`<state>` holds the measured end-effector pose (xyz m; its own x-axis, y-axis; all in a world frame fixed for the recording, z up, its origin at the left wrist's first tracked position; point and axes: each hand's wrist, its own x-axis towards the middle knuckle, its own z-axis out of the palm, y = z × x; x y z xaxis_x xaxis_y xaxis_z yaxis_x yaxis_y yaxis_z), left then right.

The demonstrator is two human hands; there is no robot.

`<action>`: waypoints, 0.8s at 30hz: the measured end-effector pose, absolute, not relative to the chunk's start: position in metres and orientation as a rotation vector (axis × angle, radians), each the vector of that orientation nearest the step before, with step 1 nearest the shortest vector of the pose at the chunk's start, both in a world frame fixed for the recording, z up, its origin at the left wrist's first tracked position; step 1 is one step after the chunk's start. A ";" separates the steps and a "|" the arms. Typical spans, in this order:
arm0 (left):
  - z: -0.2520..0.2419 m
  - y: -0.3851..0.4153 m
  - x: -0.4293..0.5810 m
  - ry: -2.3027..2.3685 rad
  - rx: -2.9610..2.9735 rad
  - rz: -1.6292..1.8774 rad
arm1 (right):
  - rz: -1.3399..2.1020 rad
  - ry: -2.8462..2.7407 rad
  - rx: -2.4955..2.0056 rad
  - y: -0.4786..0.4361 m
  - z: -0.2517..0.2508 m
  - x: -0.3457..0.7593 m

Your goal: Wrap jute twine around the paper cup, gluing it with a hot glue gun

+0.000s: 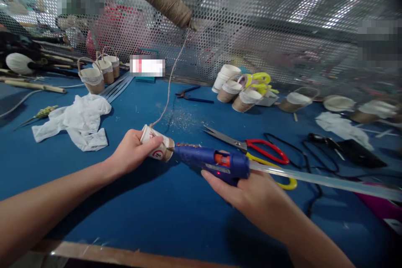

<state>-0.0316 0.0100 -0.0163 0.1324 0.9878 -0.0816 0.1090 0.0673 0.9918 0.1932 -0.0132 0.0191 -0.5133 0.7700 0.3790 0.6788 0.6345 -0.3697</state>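
Observation:
A small white paper cup (156, 150) lies tilted on its side in my left hand (130, 149), thumb pressed along its wall. Brown twine (169, 88) runs down to this cup from a spool (167, 2) on the mesh above, and some twine wraps one end of the cup. My right hand (245, 192) is closed around a blue hot glue gun (204, 161) with a small red light lit. The gun's nozzle meets the twine-wrapped end of the cup. A long clear glue stick (314, 178) sticks out of the gun's back.
Scissors with red and yellow handles (266, 150) lie just beyond the gun, by a black cord (304, 155). Pliers (194, 95) rest further back. Twine-wrapped cups (94, 79) stand at the back, left and right. White lace fabric (77, 121) lies left.

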 end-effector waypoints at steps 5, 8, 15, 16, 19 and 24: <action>-0.014 0.007 -0.032 1.253 1.384 1.005 | 0.363 -2.295 -1.218 -0.014 0.025 0.186; -0.014 0.008 -0.032 1.265 1.399 0.996 | 0.382 -2.285 -1.240 -0.015 0.029 0.184; -0.016 0.008 -0.031 1.236 1.357 0.995 | 0.286 -2.322 -1.201 -0.018 0.025 0.187; -0.016 0.008 -0.031 1.232 1.353 0.996 | 0.257 -2.338 -1.185 -0.018 0.024 0.188; -0.017 0.009 -0.032 1.240 1.355 1.000 | 0.197 -2.371 -1.153 -0.017 0.024 0.188; -0.018 0.009 -0.032 1.260 1.390 0.999 | 0.265 -2.326 -1.224 -0.015 0.026 0.185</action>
